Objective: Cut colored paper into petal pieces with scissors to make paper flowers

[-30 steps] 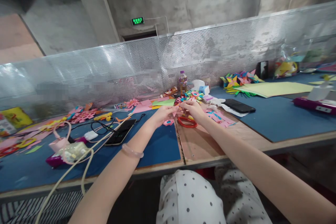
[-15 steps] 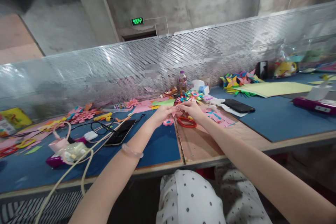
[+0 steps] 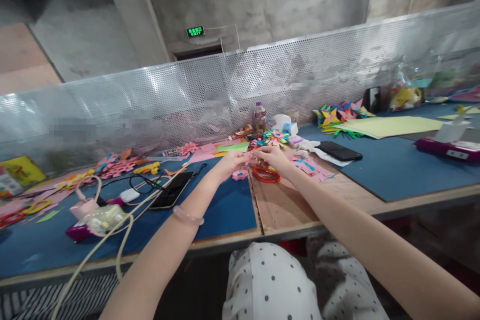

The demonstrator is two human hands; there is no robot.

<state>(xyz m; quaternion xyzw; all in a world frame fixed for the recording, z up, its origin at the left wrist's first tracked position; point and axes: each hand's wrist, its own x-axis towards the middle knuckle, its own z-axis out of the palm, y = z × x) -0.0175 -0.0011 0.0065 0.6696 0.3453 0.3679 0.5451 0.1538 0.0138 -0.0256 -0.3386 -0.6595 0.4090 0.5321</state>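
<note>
Pink paper piece (image 3: 252,159), head view: left hand (image 3: 230,163) and right hand (image 3: 276,156) both pinch it, fingertips meeting, just above the counter (image 3: 288,207) where the blue mat (image 3: 225,205) ends and the wood starts. Red ring (image 3: 266,175) lies just below the right hand, paper flower (image 3: 240,175) below the left. Phone (image 3: 173,189) well off to the left. Bottle (image 3: 259,117) behind the hands, against the mesh screen (image 3: 150,105).

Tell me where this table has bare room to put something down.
Bare: the right blue mat between the black phone, the purple box and the front edge; the wood strip nearer than the red ring. Crowded: near left hand and right hand; the cables and paper scraps at left.
</note>
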